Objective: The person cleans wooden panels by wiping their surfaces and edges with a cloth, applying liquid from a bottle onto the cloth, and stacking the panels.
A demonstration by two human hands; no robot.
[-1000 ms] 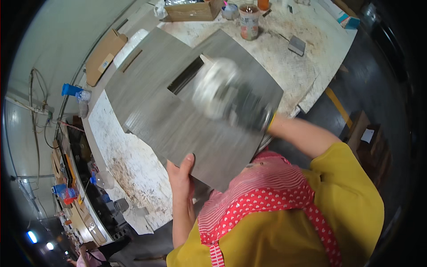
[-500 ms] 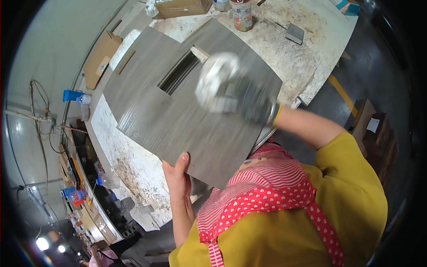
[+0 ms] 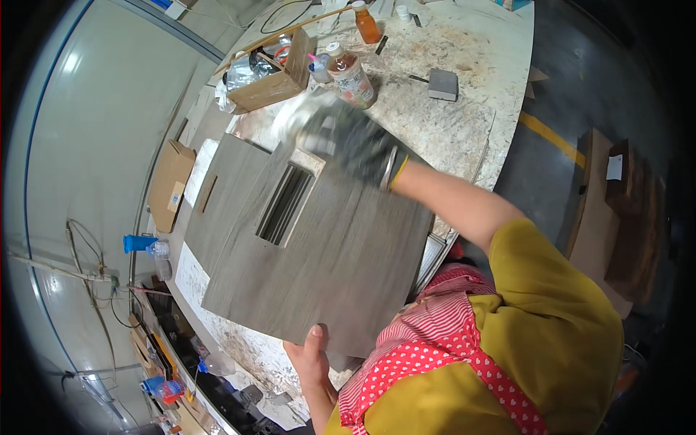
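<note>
A grey wood-grain board (image 3: 355,246) with a rectangular slot (image 3: 284,206) through it lies over the worktable, its near edge toward my apron. My bare left hand (image 3: 310,359) grips that near edge, thumb on top and fingers underneath. In a dark grey glove, my right hand (image 3: 355,145) is at the board's far edge, beyond the slot. It is closed on a crumpled white rag (image 3: 299,114), smeared by motion. Whether the rag touches the board at this instant I cannot tell.
Beyond the board stand a labelled drink bottle (image 3: 352,78), an amber bottle (image 3: 366,25) and an open box (image 3: 272,87) of odds and ends. A grey block (image 3: 443,85) lies on the stained tabletop (image 3: 471,130). Flat cardboard (image 3: 171,185) is at the left.
The right hand has swept the rag from beside the slot to the board's far edge. My view has shifted, so more of the table's far side shows. The left hand keeps its hold.
</note>
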